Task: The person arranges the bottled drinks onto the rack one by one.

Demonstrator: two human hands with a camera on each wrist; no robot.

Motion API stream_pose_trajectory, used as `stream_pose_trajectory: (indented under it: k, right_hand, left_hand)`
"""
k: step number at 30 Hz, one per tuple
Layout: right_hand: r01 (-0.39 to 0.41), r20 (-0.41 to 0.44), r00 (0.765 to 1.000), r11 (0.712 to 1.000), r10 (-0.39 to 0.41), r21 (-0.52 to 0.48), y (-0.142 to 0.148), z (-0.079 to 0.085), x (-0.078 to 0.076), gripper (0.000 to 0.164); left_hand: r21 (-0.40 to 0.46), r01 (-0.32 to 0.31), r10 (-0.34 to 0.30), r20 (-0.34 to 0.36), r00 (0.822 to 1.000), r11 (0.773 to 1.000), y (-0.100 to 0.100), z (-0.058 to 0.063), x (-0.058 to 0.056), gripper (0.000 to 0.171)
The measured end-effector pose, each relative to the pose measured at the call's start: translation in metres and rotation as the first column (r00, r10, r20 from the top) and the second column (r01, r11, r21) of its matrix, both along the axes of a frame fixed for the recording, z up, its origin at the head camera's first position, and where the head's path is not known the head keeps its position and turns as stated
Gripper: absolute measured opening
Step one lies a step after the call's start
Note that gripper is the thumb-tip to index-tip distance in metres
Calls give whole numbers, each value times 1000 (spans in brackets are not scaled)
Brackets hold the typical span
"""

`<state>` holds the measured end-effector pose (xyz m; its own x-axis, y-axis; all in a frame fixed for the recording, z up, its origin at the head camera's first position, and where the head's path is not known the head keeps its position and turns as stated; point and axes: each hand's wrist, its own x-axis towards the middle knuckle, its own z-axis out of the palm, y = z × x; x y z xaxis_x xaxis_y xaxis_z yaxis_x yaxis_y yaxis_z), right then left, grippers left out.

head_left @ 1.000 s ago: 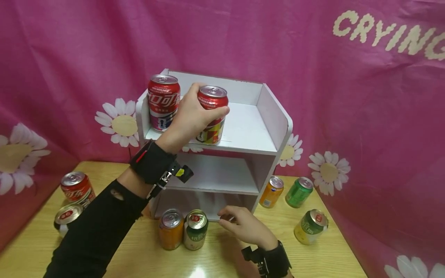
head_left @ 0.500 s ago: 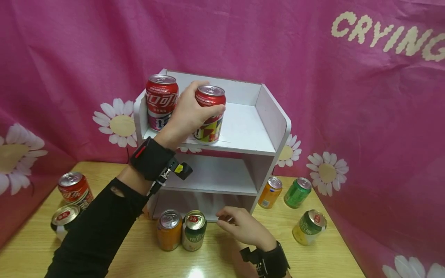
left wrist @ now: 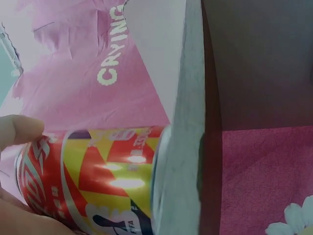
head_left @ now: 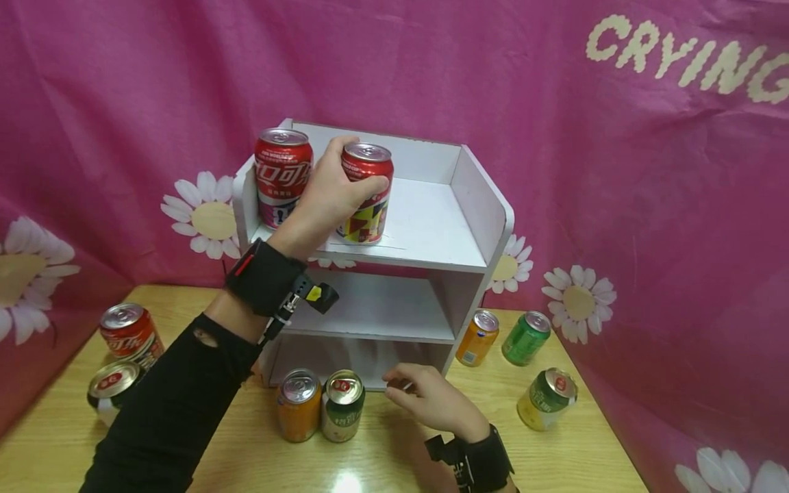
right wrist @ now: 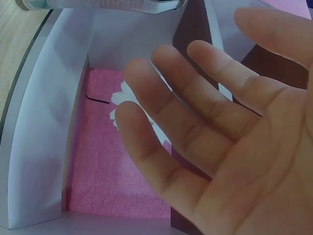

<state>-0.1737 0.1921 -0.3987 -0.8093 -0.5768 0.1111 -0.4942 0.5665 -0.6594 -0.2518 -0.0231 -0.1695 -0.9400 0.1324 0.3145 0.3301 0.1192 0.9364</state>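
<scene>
My left hand (head_left: 333,188) grips a red cola can (head_left: 368,195) with a yellow patterned lower part, thumb on its front side and fingers behind. The can stands upright at the front edge of the white shelf unit's top (head_left: 431,219); in the left wrist view its base meets the shelf board (left wrist: 186,147). A second red cola can (head_left: 282,178) stands just left of my hand, in the top's left corner. Low in front of the bottom compartment, my right hand (head_left: 437,400) hovers with relaxed fingers and holds nothing; the right wrist view shows its bare palm (right wrist: 274,147).
An orange can (head_left: 299,405) and a dark green can (head_left: 342,405) stand before the unit. Right of it are an orange can (head_left: 477,338), a green can (head_left: 526,338) and a green-yellow can (head_left: 547,399). Two cans, one red (head_left: 131,333), stand left, partly behind my sleeve.
My left hand and the red can it holds have shifted slightly left and up in the view, along with the shelf as the camera moves. The right hand stays almost still.
</scene>
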Motion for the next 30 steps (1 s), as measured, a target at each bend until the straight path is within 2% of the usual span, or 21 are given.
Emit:
stream_pose_trajectory:
  k: [4, 7, 9, 14, 23, 30]
  right_hand:
    - [0, -11, 1000, 1000, 0, -2, -1, 0, -1, 15]
    - [8, -15, 1000, 1000, -8, -6, -1, 0, -1, 15]
    - [13, -13, 1000, 1000, -13, -10, -2, 1, -1, 15]
    - [9, 8, 1000, 1000, -9, -7, -3, -1, 0, 15]
    - [11, 1, 1000, 1000, -11, 0, -2, -3, -2, 17]
    - [4, 16, 1000, 1000, -4, 2, -3, -5, -2, 19]
  left_hand:
    - [-59, -40, 38, -37, 999, 997, 2, -8, 4, 82]
    - [-104, -80, 72, -83, 994, 991, 4, -19, 5, 93]
    - [-104, -86, 76, -91, 993, 991, 5, -27, 4, 97]
    - [-90, -68, 64, -40, 997, 994, 2, -41, 0, 94]
    - [-87, -64, 62, -31, 998, 994, 2, -46, -3, 91]
    - [-129, -134, 126, -69, 990, 983, 4, -48, -1, 92]
